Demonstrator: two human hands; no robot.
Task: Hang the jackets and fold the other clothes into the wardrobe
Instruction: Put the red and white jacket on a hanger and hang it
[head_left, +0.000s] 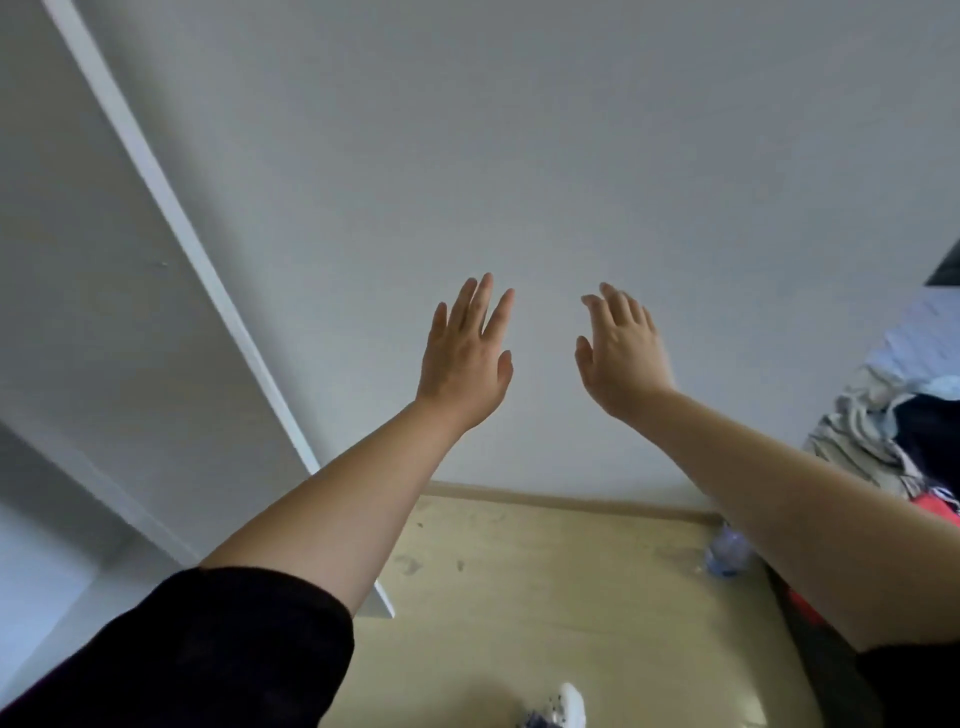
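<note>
Soft, even, cool daylight; no hard shadows on the wall (623, 156). Mild overall blur. Wide-angle bending slants the wardrobe edge (171, 218) left of the wall; the clothes pile (893, 436) right of it is smeared.

A bedroom in a home is indicated. A bed (914, 332) with a pale sheet is seen at the right edge, with a pile of clothes (883, 431) heaped on it. A white wardrobe (104, 312) is set against the plain wall (519, 156), above a light wooden floor (545, 597).

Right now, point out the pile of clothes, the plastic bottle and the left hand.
pile of clothes (878, 441): head view, striped garment at the pile's left.
plastic bottle (727, 553): head view, middle of its body.
left hand (465, 358): head view, back of the hand.
</note>
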